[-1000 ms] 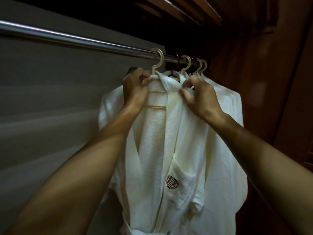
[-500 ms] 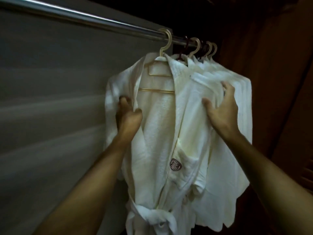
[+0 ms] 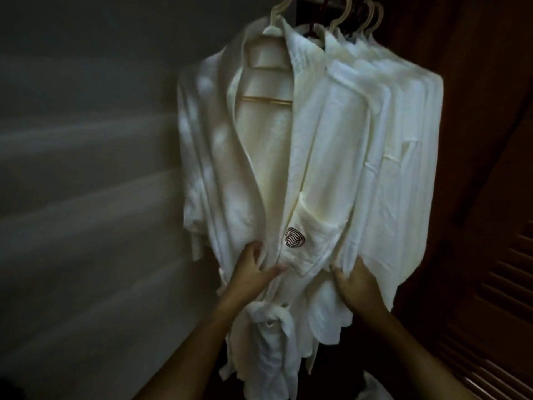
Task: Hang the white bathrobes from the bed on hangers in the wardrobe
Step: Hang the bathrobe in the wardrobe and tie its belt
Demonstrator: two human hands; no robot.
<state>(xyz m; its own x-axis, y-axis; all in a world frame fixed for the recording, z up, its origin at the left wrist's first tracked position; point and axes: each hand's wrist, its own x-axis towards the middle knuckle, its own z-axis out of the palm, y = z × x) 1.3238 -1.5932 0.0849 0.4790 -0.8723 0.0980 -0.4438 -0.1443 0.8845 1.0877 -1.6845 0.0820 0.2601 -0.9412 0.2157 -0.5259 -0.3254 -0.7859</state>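
A white bathrobe (image 3: pixel 314 145) with a dark logo on its pocket hangs at the front on a cream hanger (image 3: pixel 278 13). Several more white bathrobes (image 3: pixel 409 145) hang behind it to the right on their own hangers (image 3: pixel 363 15). My left hand (image 3: pixel 251 272) lies flat against the front robe's left panel at waist height, fingers spread over the cloth. My right hand (image 3: pixel 353 281) touches the robe's right edge just below the pocket; its fingertips are tucked into the folds. The tied belt (image 3: pixel 268 316) hangs under my left hand.
A grey wardrobe wall (image 3: pixel 86 183) fills the left side. Dark wooden panelling with louvred slats (image 3: pixel 496 269) stands close on the right. A bit of white cloth (image 3: pixel 375 388) shows at the bottom.
Both hands slid down the front robe from the collar, past chest height, to the waist. The view dropped, so the rail has left the top of the picture.
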